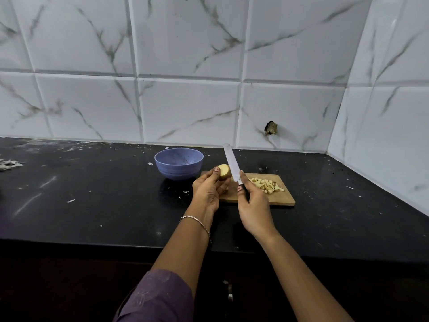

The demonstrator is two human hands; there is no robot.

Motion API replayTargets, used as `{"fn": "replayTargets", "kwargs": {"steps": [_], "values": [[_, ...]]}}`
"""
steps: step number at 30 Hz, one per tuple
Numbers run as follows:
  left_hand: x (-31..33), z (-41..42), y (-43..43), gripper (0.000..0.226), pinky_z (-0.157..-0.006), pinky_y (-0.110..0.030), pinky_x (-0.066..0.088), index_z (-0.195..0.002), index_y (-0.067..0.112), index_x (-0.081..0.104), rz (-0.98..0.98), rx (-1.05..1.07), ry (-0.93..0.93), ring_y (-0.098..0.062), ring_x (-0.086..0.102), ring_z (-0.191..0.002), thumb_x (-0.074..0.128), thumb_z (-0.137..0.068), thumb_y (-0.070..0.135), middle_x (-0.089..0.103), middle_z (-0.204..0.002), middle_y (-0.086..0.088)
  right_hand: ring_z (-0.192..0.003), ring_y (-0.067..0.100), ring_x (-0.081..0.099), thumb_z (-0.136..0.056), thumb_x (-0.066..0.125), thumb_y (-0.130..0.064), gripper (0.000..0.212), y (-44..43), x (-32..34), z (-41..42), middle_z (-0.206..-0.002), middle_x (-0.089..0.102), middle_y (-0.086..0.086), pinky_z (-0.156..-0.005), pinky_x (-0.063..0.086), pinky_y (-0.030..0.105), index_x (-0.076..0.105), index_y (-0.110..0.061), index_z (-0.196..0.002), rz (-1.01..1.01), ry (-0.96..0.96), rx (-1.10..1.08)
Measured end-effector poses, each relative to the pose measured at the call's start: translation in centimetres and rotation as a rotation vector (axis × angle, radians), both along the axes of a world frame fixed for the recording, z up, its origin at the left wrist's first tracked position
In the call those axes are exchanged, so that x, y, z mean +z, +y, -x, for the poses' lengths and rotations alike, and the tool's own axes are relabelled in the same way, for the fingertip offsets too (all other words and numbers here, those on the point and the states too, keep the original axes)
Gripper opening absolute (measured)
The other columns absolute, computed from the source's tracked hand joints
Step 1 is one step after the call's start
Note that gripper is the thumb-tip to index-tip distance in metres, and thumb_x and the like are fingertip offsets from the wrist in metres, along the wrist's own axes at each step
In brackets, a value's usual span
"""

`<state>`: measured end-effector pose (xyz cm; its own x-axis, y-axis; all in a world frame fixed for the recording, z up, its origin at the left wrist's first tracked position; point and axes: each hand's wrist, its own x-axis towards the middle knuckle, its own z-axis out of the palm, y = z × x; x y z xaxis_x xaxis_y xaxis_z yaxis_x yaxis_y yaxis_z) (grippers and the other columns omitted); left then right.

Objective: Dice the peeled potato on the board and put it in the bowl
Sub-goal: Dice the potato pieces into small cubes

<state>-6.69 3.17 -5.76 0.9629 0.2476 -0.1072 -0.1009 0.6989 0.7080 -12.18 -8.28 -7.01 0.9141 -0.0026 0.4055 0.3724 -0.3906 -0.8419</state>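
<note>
A person's left hand (207, 191) curls fingers and thumb round an uncut piece of potato (224, 171), held over the left end of the wooden board (282, 199); the right hand (253, 205), over the board's near edge, grips the handle of a knife (232, 165), forefinger laid along the blade, which points up and away just beside the potato. Diced potato (267, 184) lies heaped on the board's right half; a blue bowl (178, 163) stands just left of the board's far corner on the dark bench (92, 194); peelings (8, 164) lie well to the board's left.
</note>
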Motion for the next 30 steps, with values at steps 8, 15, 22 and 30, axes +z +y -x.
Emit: {"fn": "replayTargets", "kwargs": {"steps": [8,15,22,30], "values": [[0.2,0.0,-0.1,0.012,-0.063,-0.031,0.062,-0.104,-0.005,0.064,-0.001,0.006,-0.025,-0.027,0.069,-0.075,0.060,-0.094,0.002,0.068,-0.097,-0.022,-0.069,0.003,0.055,-0.104,0.045,-0.022,0.048,-0.1,0.0,0.6,-0.100,0.064,-0.009,-0.062,0.044,0.017,0.039,-0.036,-0.149,0.158,-0.024,-0.047],[0.1,0.7,-0.4,0.009,-0.056,-0.026,0.059,-0.098,-0.003,0.066,-0.086,-0.031,-0.055,-0.022,0.068,-0.066,0.059,-0.095,0.002,0.069,-0.084,-0.017,-0.079,0.008,0.062,-0.103,0.046,-0.022,0.050,0.1,0.0,0.3,-0.105,0.066,-0.006,-0.070,0.052,0.024,0.037,-0.035,-0.150,0.211,-0.058,-0.068],[0.2,0.6,-0.3,0.009,-0.064,-0.029,0.060,-0.093,-0.001,0.066,-0.030,-0.045,-0.058,-0.018,0.071,-0.063,0.059,-0.095,0.005,0.073,-0.074,-0.010,-0.093,-0.007,0.058,-0.103,0.048,-0.016,0.046,-0.3,-0.4,0.1,-0.116,0.056,-0.026,-0.073,0.042,0.002,0.043,-0.032,-0.147,0.001,0.035,0.077],[0.4,0.8,-0.7,0.012,-0.058,-0.026,0.060,-0.088,-0.003,0.064,-0.034,-0.127,-0.069,-0.016,0.071,-0.058,0.056,-0.096,0.003,0.072,-0.067,-0.010,-0.122,-0.007,0.043,-0.103,0.047,-0.015,0.042,0.0,-0.3,-0.7,-0.128,0.050,-0.025,-0.090,0.031,0.002,0.049,-0.024,-0.144,-0.072,0.034,0.114]]}}
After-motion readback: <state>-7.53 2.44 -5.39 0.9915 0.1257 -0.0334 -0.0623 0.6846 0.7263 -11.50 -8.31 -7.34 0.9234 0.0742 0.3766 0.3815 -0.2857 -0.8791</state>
